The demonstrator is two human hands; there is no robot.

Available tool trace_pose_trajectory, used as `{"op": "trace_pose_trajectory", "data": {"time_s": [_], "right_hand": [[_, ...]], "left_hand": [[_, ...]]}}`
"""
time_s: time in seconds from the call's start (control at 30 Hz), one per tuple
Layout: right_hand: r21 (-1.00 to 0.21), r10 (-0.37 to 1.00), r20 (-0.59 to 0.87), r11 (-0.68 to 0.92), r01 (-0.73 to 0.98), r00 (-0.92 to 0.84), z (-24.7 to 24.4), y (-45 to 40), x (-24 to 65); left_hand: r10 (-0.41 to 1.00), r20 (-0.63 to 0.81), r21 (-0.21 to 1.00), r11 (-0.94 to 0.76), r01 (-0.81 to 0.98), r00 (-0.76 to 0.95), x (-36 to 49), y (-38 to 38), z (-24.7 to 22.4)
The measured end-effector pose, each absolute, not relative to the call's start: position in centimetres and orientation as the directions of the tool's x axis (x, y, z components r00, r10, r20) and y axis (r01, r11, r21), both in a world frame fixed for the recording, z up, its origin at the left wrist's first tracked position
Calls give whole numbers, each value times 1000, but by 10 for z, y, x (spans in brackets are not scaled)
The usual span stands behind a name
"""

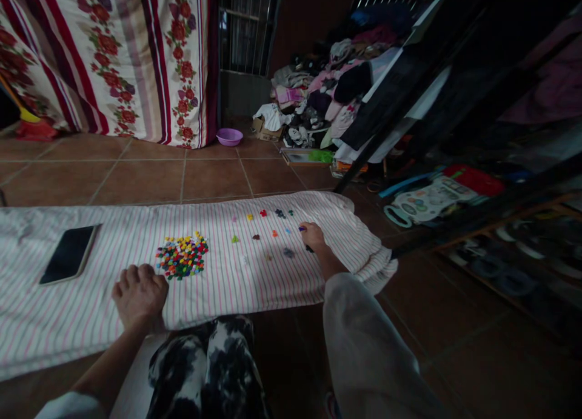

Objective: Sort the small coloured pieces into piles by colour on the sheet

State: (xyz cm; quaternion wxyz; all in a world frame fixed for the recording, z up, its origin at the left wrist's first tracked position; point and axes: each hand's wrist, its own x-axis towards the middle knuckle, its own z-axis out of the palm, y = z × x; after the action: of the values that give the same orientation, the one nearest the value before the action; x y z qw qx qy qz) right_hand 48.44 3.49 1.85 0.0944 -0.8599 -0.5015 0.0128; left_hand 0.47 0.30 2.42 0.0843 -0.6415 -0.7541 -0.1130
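A heap of small multicoloured pieces [182, 256] lies on the striped cloth [254, 285]. To its right, the same kind of pieces sit in small groups sorted by colour, among them yellow [250, 217], red [263, 213], lime green [235, 239], orange [274, 233] and grey ones [288, 253]. My right hand [313, 234] pinches a small purple piece [302, 228] at the right end of these groups, just above a black group [310, 249]. Just below the heap, my left hand [140, 290] rests on the cloth with curled fingers; whatever is under them is hidden.
A dark-screened phone [69, 254] lies on the left of the cloth. Beyond the tiled floor [150, 175] are a floral curtain [109, 61], a purple basin [230, 137] and a large clothes pile [322, 91]. A dark metal frame [364, 158] and shoe rack [504, 225] stand at right.
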Motion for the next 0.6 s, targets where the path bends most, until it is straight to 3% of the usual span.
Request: {"op": "trace_pose_trajectory", "data": {"time_s": [0.2,0.33,0.6], "right_hand": [[-185,873,76,-463,867,482,20,30,484],[-211,868,162,-434,876,470,25,33,476],[-456,932,282,-79,886,228,44,45,378]], "left_hand": [[947,264,90,164,982,-182,2,6,18],[941,281,76,174,982,-189,2,7,16],[941,273,111,177,978,-201,2,6,19]]}}
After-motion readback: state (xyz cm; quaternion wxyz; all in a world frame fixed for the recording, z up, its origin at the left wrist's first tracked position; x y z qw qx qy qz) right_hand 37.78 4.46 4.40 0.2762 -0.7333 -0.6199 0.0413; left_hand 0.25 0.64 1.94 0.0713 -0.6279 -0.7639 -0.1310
